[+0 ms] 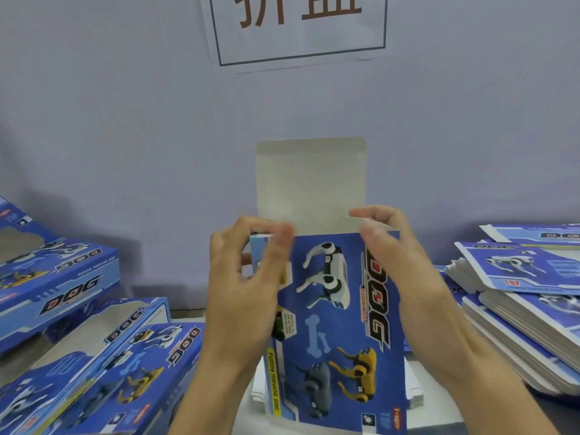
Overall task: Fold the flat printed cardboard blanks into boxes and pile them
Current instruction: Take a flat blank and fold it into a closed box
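Blue printed box (pixel 332 324) held upright at centre, in front of pale wall (pixel 125 120), white top flap (pixel 310 183) standing open above it. Left hand (pixel 248 277) grips box's upper left corner, thumb on front face, fingers curled round side panel. Right hand (pixel 395 255) pinches small flap at upper right corner. Folded boxes (pixel 78 340) piled at left on counter (pixel 188 315). Stack of flat blanks (pixel 527 296) at right. Paper sign (pixel 298 29) on wall above.
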Demonstrator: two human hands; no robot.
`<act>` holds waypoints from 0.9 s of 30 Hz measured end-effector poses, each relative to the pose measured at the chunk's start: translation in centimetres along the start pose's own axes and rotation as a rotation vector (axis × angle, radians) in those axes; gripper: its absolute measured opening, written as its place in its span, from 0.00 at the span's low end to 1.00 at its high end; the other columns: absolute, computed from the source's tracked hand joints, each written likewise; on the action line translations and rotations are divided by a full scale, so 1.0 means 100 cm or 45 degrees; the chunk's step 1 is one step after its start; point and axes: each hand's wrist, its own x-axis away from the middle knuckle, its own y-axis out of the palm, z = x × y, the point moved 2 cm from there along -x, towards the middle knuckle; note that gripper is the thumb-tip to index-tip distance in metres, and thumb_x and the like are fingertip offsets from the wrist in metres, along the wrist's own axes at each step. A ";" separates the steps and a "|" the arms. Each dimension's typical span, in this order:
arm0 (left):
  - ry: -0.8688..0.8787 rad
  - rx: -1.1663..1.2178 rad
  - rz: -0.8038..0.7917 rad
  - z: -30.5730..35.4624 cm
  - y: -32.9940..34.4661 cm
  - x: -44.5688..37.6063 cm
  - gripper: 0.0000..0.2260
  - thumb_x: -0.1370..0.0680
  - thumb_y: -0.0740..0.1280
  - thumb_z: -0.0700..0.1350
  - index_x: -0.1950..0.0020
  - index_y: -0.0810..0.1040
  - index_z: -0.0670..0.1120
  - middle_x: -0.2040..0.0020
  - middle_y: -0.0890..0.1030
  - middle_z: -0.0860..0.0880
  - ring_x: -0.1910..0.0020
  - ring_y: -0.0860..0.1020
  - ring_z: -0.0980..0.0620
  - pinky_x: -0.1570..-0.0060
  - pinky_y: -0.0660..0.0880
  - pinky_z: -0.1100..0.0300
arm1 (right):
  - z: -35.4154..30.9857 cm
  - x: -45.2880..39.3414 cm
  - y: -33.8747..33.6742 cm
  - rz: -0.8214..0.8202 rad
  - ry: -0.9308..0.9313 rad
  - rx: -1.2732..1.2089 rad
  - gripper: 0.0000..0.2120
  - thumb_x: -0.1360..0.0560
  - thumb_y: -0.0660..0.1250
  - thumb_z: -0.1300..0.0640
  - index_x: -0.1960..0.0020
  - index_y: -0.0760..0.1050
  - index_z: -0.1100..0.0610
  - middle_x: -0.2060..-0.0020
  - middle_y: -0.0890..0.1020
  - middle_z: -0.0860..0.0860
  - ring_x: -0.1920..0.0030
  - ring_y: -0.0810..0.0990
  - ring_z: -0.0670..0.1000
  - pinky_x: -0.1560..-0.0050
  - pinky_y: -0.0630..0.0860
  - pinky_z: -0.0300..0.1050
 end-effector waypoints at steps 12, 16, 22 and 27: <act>-0.194 0.348 0.018 0.004 -0.003 -0.002 0.23 0.31 0.61 0.46 0.41 0.76 0.67 0.51 0.83 0.50 0.60 0.75 0.43 0.60 0.74 0.42 | -0.005 0.006 0.012 0.118 -0.059 -0.121 0.25 0.32 0.59 0.47 0.38 0.68 0.28 0.57 0.77 0.62 0.64 0.72 0.66 0.64 0.75 0.52; -0.053 0.303 0.022 0.010 -0.001 0.001 0.13 0.23 0.59 0.41 0.50 0.80 0.55 0.55 0.84 0.46 0.63 0.79 0.48 0.65 0.77 0.49 | -0.007 0.010 0.017 0.155 -0.096 -0.205 0.12 0.30 0.60 0.50 0.48 0.74 0.40 0.65 0.75 0.60 0.68 0.68 0.62 0.66 0.71 0.52; -0.023 0.425 0.030 0.003 -0.005 0.005 0.28 0.25 0.56 0.66 0.49 0.80 0.43 0.41 0.83 0.47 0.43 0.82 0.47 0.52 0.79 0.50 | -0.008 -0.003 0.007 0.104 -0.170 -0.220 0.07 0.21 0.62 0.61 0.57 0.75 0.55 0.56 0.80 0.55 0.60 0.79 0.49 0.61 0.74 0.35; 0.042 0.282 -0.115 0.006 -0.001 0.004 0.13 0.28 0.66 0.59 0.50 0.77 0.53 0.53 0.83 0.49 0.57 0.85 0.45 0.64 0.78 0.40 | 0.002 0.016 0.014 0.157 -0.363 -0.313 0.14 0.25 0.64 0.43 0.48 0.76 0.52 0.58 0.81 0.58 0.57 0.83 0.63 0.65 0.79 0.58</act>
